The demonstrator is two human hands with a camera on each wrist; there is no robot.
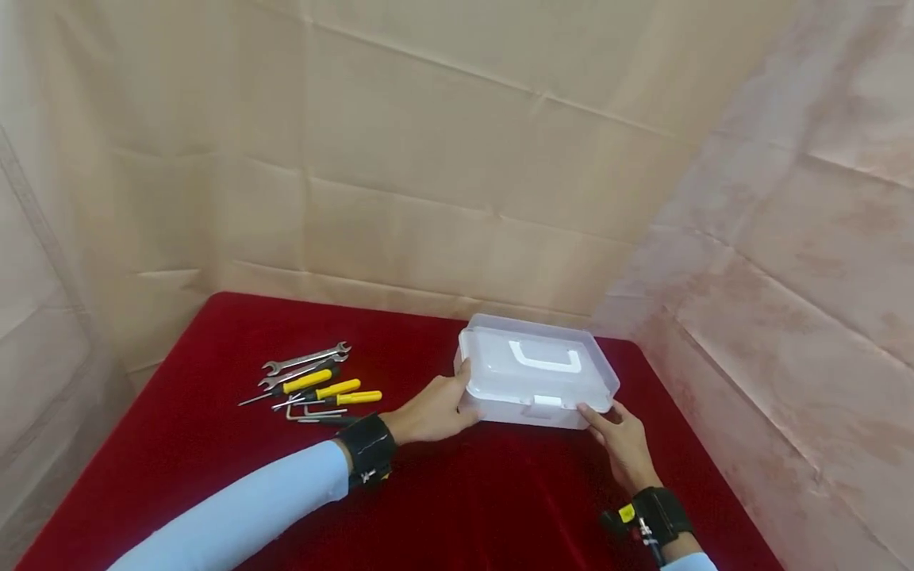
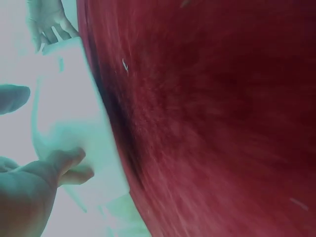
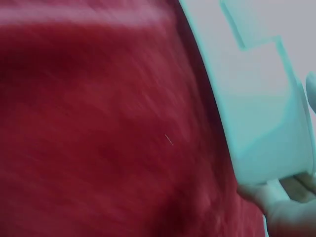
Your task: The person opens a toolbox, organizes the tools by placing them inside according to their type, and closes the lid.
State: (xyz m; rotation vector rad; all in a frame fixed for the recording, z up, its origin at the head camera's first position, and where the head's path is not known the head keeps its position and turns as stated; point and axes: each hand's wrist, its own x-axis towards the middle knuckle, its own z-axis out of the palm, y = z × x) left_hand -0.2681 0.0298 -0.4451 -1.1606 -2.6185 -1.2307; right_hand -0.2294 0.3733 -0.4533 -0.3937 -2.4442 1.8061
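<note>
A translucent white plastic toolbox (image 1: 493,369) sits toward the back right of the red-covered table, lid down. Its white handle (image 1: 546,363) lies folded flat on the lid, and a latch (image 1: 547,401) is at the middle of the front wall. My left hand (image 1: 432,408) grips the toolbox's left front corner, thumb against the front wall and fingers along the left side. At the right front corner, my right hand (image 1: 623,448) holds the box between thumb and fingers. The right wrist view shows that hand (image 3: 291,215) around the end of the box wall (image 3: 261,103).
Left of the box lie two open-ended wrenches (image 1: 307,361), several yellow-handled screwdrivers (image 1: 338,388) and some hex keys (image 1: 314,414). Red cloth (image 1: 485,492) covers the table. Beige fabric (image 1: 428,238) hangs behind it, and a pinkish sheet (image 1: 807,333) borders the right side.
</note>
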